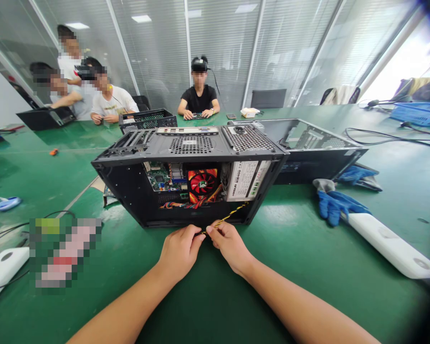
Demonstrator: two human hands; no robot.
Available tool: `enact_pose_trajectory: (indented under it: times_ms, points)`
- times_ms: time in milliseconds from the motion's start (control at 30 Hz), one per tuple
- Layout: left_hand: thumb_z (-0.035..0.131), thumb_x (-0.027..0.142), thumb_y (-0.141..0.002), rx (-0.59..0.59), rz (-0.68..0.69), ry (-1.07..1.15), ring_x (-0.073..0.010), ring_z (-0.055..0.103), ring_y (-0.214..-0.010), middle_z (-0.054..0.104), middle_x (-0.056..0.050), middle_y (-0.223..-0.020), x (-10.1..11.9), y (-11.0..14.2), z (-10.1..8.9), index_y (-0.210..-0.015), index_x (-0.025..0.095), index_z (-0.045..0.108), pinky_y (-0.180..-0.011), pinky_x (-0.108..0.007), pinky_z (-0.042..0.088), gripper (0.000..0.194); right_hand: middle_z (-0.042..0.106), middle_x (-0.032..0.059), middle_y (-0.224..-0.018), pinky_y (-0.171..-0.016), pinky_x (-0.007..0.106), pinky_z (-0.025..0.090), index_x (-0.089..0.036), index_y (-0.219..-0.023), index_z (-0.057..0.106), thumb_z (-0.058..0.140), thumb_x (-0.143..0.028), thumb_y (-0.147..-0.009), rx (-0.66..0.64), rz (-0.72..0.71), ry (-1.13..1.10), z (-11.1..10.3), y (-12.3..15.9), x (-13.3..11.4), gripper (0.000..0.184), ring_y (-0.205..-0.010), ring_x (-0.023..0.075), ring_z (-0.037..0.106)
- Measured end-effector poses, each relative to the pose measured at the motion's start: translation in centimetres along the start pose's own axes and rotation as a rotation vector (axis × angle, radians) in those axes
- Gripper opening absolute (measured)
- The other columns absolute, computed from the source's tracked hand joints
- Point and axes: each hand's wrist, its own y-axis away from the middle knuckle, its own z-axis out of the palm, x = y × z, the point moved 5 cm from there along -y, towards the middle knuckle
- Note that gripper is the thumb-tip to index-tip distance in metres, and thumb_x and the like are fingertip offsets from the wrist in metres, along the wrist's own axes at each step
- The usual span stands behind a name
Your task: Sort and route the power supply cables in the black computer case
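Note:
My left hand (181, 249) and my right hand (229, 243) meet close together in front of a black computer case (125, 191). Both pinch a yellow-and-black twisted cable (232, 212), whose loose end reaches up to the right from my right hand. The case lies with an open side facing me. Inside it sit a red-and-black cooling fan (202, 185), part of a circuit board (160, 179), a labelled power supply (246, 180) and a bundle of coloured wires (193, 204). My fingertips cover the stretch of cable between the hands.
Another open case (318, 165) stands behind to the right. Blue work gloves (338, 204) and a white power strip (387, 243) lie on the right; another white strip (5, 270) is at left. Several people sit or stand across the green table (290, 286). A blue basket (417, 114) is far right.

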Motion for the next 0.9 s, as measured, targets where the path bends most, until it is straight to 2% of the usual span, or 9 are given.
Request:
enact_pose_trajectory:
  times_ms: [467, 900]
  points:
    - [0.036, 0.029, -0.098, -0.082, -0.077, 0.027, -0.0149, 0.062, -0.061, 0.064, -0.001, -0.068, 0.02, -0.24, 0.09, -0.082, 0.020, 0.055, -0.058, -0.024, 0.041, 0.027, 0.035, -0.0059, -0.057, -0.049, 0.025, 0.024, -0.020, -0.066, 0.049, 0.063, -0.052, -0.080, -0.005, -0.022, 0.029, -0.01, 0.02, -0.01, 0.038, -0.052, 0.0098, 0.030]
    - [0.049, 0.028, -0.095, 0.013, 0.004, 0.019, -0.0179, 0.066, -0.074, 0.070, -0.005, -0.086, -0.10, -0.10, -0.05, -0.098, 0.019, 0.057, -0.065, -0.027, 0.048, 0.013, 0.039, -0.0067, -0.055, -0.050, 0.025, 0.026, -0.018, -0.070, 0.052, 0.065, -0.058, -0.077, -0.001, 0.012, -0.049, 0.06, -0.02, 0.07, 0.042, -0.051, 0.0093, 0.034]
